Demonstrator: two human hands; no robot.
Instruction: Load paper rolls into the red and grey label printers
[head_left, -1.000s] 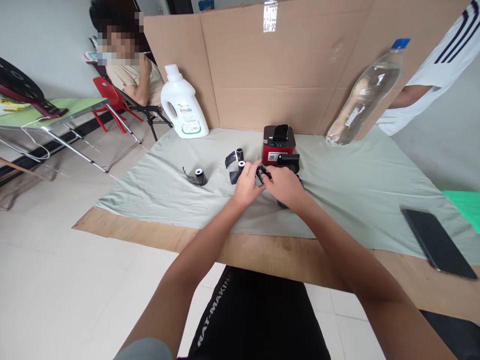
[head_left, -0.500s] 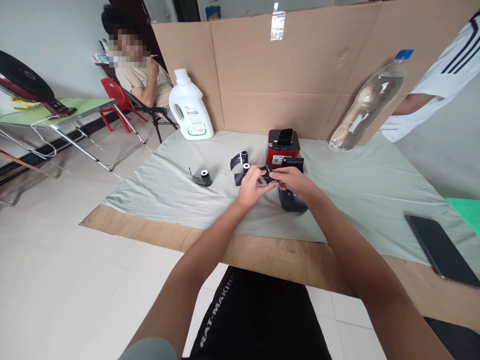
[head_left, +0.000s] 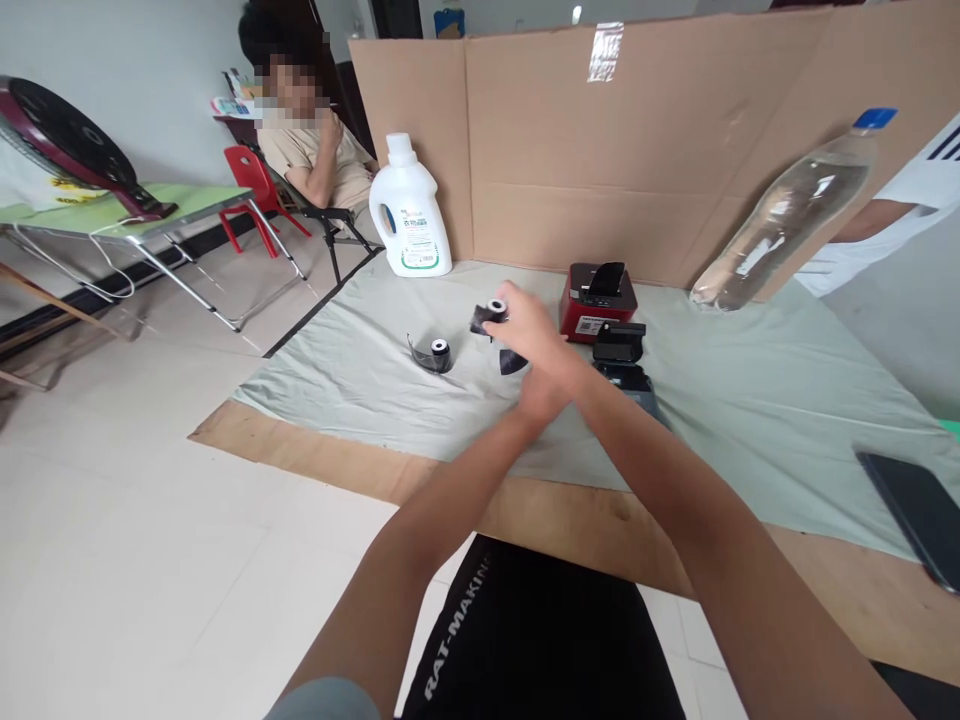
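Note:
My right hand [head_left: 525, 325] reaches across to the left, its fingers closed on a small black roll [head_left: 495, 308] with a white core. Below and behind it is my left hand [head_left: 546, 390], largely covered by the right hand and wrist, so its fingers and anything in them are hidden. Black film [head_left: 513, 362] shows just left of my left hand. Another black roll [head_left: 440, 352], its end loose, stands on the cloth farther left. To the right of my hands are a red and black printer [head_left: 598, 305] and a dark device [head_left: 626, 375] with its lid up.
A white jug [head_left: 411, 215] stands at the back left by a cardboard screen [head_left: 570, 150]. A large water bottle [head_left: 787, 220] leans at the back right, near a person's white sleeve [head_left: 919, 205]. A phone [head_left: 911, 510] lies at the right. Another person [head_left: 319, 160] sits behind, left.
My right hand has moved left from the dark device, over my left hand, and now holds a roll. The device's open lid is uncovered. The camera view has shifted left.

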